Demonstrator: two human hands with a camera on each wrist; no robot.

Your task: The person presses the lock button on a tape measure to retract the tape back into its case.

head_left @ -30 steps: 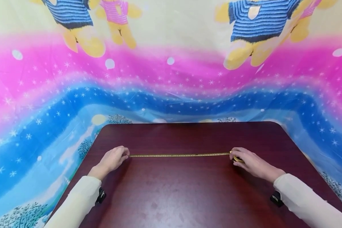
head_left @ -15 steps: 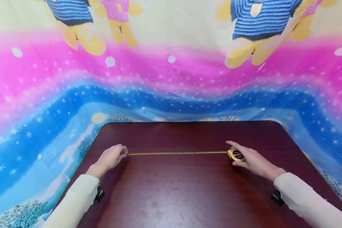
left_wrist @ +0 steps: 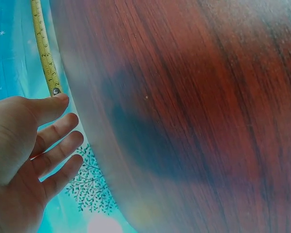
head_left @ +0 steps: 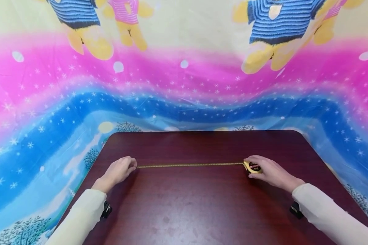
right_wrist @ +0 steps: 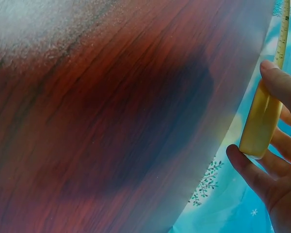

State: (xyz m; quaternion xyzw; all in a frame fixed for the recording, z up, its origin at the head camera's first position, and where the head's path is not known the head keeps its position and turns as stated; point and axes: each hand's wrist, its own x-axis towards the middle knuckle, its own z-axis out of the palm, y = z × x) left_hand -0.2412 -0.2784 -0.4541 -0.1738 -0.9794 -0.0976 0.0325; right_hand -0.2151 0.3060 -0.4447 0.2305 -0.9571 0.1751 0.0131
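Black figures run along the yellow tape (left_wrist: 43, 53), seen from the left wrist. Two rows of numbers share its face: in one, widely spaced, 1, 2, 3 and 4 can be read, with 1 nearest the tape's tip; in the other, more closely set along the opposite edge, 2, 3, 4, 5, 6 and 7 follow in order. In the head view, a dark label (head_left: 255, 167) on the yellow case (head_left: 250, 168) bears what looks like "2m," standing upside down, with red markings too small to make out. In the right wrist view, the tape's figures are too blurred to read.
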